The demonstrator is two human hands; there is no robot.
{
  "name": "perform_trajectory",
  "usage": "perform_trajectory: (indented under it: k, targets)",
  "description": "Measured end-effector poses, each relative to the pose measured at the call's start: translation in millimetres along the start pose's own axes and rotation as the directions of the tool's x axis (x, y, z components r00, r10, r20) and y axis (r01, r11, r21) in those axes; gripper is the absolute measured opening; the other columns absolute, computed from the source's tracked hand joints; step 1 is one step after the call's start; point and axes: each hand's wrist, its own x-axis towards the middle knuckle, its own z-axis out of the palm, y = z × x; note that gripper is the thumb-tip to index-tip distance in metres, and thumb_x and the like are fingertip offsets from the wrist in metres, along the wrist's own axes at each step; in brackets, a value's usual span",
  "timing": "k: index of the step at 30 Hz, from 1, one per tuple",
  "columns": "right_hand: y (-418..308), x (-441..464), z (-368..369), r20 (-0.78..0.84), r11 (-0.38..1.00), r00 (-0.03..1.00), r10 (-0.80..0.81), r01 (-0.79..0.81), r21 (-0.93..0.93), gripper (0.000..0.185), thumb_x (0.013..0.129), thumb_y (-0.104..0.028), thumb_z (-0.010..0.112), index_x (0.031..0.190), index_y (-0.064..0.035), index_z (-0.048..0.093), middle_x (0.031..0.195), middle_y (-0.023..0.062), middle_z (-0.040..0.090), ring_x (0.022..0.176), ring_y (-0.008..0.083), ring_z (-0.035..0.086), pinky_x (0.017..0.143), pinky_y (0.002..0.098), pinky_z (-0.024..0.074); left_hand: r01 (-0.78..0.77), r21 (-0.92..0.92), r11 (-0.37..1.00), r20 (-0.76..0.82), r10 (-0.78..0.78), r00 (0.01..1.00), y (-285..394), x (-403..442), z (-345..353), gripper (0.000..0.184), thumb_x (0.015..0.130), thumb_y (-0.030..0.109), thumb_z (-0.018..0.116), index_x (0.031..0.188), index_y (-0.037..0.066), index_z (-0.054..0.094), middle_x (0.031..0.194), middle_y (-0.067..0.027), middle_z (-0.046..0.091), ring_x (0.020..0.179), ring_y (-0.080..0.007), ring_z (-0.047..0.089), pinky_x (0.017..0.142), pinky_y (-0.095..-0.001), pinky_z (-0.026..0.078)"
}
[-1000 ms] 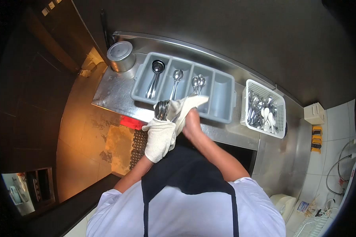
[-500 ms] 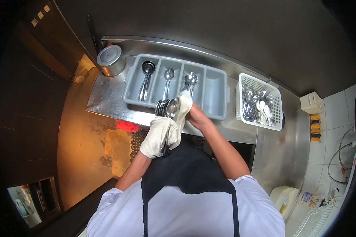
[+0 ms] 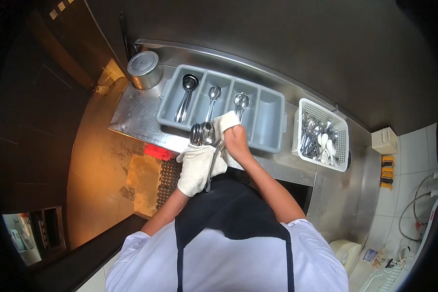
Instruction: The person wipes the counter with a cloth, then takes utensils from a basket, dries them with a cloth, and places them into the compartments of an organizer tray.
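My left hand (image 3: 195,170), covered by white cloth, is closed around a bunch of metal spoons (image 3: 199,134) with their bowls upward. Its fingers are hidden under the fabric. My right hand (image 3: 236,141) is bare and grips a folded white cloth (image 3: 227,119) right beside the spoon bowls. One spoon handle slants down between the two hands. Just beyond them is a grey cutlery tray (image 3: 163,119) with compartments. Black-looking ladles (image 3: 190,83) lie in its leftmost compartment, and spoons (image 3: 214,93) lie in the second. More spoons (image 3: 241,100) rest in the third.
A white perforated basket (image 3: 297,138) of mixed cutlery and white spoons stands right of the tray on the steel counter (image 3: 136,117). At the left is a lidded metal canister (image 3: 145,70). A steel wall edge runs behind; a white box (image 3: 384,140) sits far right.
My right hand has turned, with the cloth moving away from the spoon bowls toward the tray. One spoon handle now stands apart from the bunch. The view has shifted slightly.
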Motion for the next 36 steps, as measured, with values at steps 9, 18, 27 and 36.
perform_trajectory:
  k: [9, 18, 27, 36]
  targets:
    - [53.1, -19.7, 40.9, -0.111, 0.907, 0.906, 0.409, -0.390, 0.159, 0.037, 0.103, -0.020, 0.038, 0.095, 0.0042, 0.065, 0.093, 0.0156, 0.069, 0.087, 0.0231, 0.068, 0.074, 0.0419, 0.0514, -0.002, -0.099, 0.995, -0.313, -0.029, 0.949, -25.0, -9.2, 51.9, 0.020, 0.095, 0.021, 0.059, 0.104, 0.005, 0.067, 0.092, -0.0093, 0.068, 0.082, -0.0217, 0.068, 0.073, -0.0352, 0.055]
    - [57.5, 14.5, -8.2, 0.450, 0.274, 0.777, 0.441, -0.594, 0.757, 0.032, 0.106, -0.027, 0.045, 0.113, -0.0027, 0.064, 0.103, 0.0131, 0.070, 0.091, 0.0229, 0.070, 0.083, 0.0376, 0.0574, 0.045, 0.209, 0.977, -0.142, -0.016, 0.990, -20.9, 9.8, 33.0, 0.024, 0.090, 0.017, 0.062, 0.066, 0.012, 0.058, 0.060, -0.0023, 0.056, 0.052, -0.0116, 0.053, 0.046, -0.0349, 0.042]
    - [-0.3, -7.8, -6.1, 0.425, 0.881, 0.903, 0.067, -0.253, 0.399, 0.029, 0.093, -0.009, 0.063, 0.120, 0.0010, 0.065, 0.113, 0.0058, 0.069, 0.107, 0.0161, 0.063, 0.095, 0.0319, 0.0482, 0.004, -0.321, 0.947, -0.169, -0.062, 0.984, -11.1, 2.1, 24.3, 0.020, 0.098, 0.020, 0.054, 0.100, 0.004, 0.066, 0.091, -0.0120, 0.068, 0.085, -0.0263, 0.067, 0.074, -0.0382, 0.053]
    - [34.8, -13.3, 27.8, -0.061, 0.932, 0.992, 0.114, -0.086, 0.352, 0.018, 0.099, -0.007, 0.052, 0.104, 0.0010, 0.067, 0.092, 0.0045, 0.068, 0.083, 0.0128, 0.063, 0.074, 0.0286, 0.0498, 0.110, 0.102, 0.989, -0.122, -0.098, 0.988, -4.0, -9.7, 15.3, 0.016, 0.093, 0.016, 0.057, 0.095, 0.006, 0.068, 0.083, -0.0120, 0.068, 0.081, -0.0271, 0.069, 0.072, -0.0427, 0.055]
